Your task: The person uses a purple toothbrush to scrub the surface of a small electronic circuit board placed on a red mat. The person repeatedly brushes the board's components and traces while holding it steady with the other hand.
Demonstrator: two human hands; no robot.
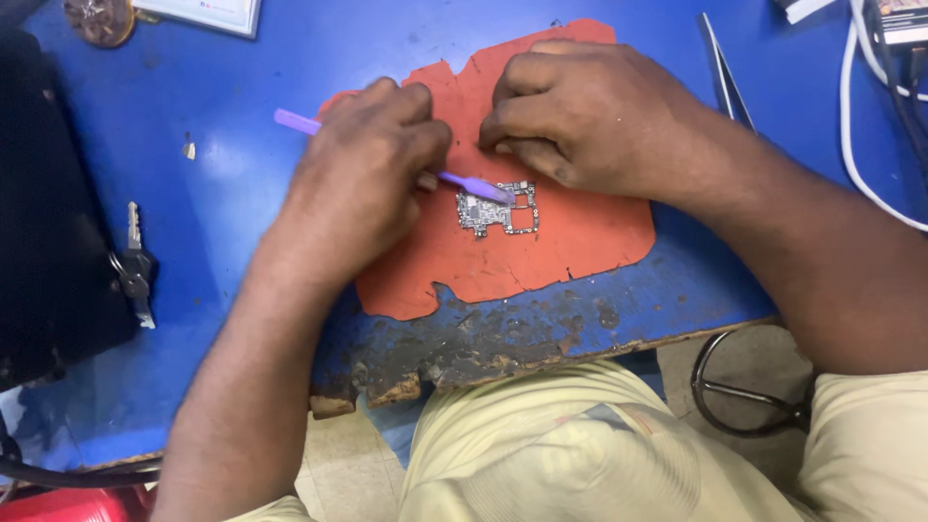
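Note:
A small grey circuit board (499,208) lies on an orange mat (541,251) spread over the blue worktable (242,87). My left hand (362,174) grips a purple brush-like tool (478,186) whose tip rests on the board's upper left part; the handle end sticks out behind the hand. My right hand (580,111) rests on the mat just above the board, fingers curled, fingertips pressing near the board's top edge. Whether it holds anything I cannot tell.
Metal tweezers (727,82) lie on the table at the right. White cables (860,126) run along the far right. A key bunch (135,266) lies left beside a black object (48,213). The table's front edge (464,362) is worn and chipped.

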